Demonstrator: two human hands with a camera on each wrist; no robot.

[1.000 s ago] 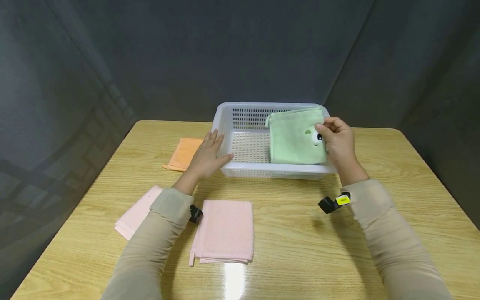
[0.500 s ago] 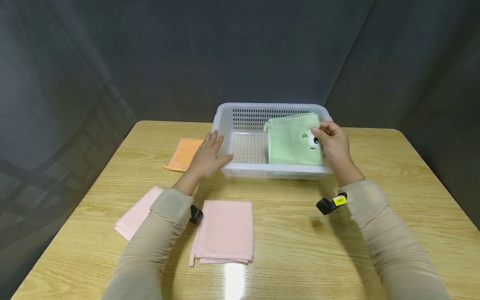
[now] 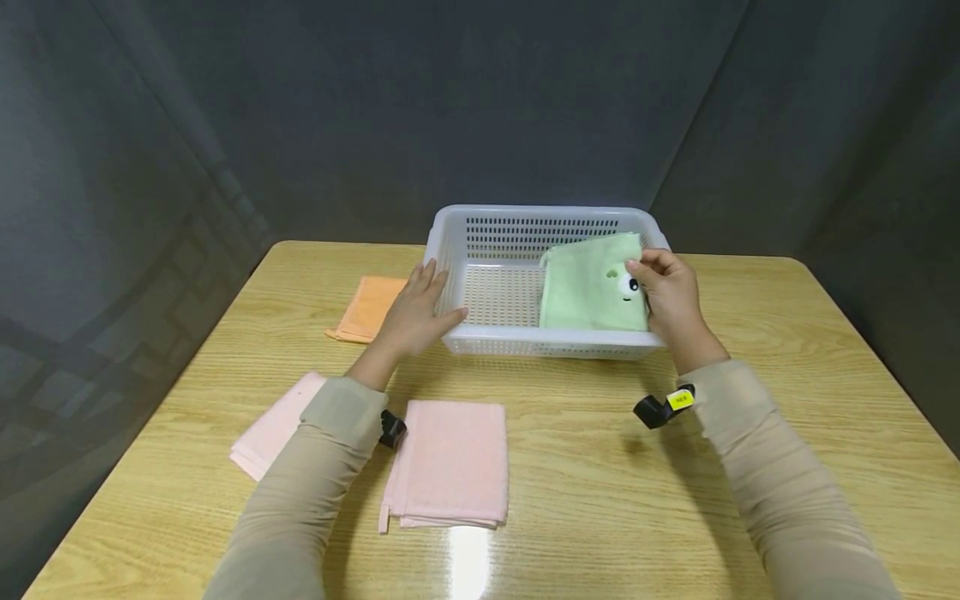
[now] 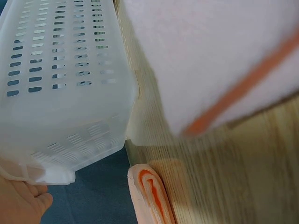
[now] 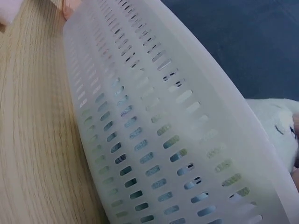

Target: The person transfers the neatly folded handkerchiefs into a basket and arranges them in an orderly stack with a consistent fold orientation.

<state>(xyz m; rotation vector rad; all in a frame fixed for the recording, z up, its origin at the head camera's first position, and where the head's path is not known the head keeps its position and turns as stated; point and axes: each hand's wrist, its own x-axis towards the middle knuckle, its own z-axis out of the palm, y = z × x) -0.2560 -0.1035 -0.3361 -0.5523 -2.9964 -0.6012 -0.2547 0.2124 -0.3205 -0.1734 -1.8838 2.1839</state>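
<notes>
A folded light green towel point(image 3: 581, 287) with an embroidered eye sits in the right half of a white slotted plastic basket point(image 3: 525, 336). My right hand point(image 3: 671, 296) pinches the towel's right edge between thumb and fingers, at the basket's right end. In the right wrist view the towel point(image 5: 275, 123) shows above the basket rim, and patches of it and something bluish show through the slots. My left hand point(image 3: 416, 312) rests against the basket's left end with its fingers spread. The left wrist view catches part of that hand point(image 4: 21, 203) at the basket's corner.
An orange folded towel point(image 3: 369, 308) lies left of the basket, partly behind my left hand. Two pink folded towels lie nearer: one pink towel point(image 3: 453, 462) at front centre, another pink towel point(image 3: 277, 425) partly under my left forearm. A dark curtain point(image 3: 525, 100) stands behind the table.
My right hand has moved slightly down and left with the green towel, which sits lower in the basket now. The left hand has stayed in place.
</notes>
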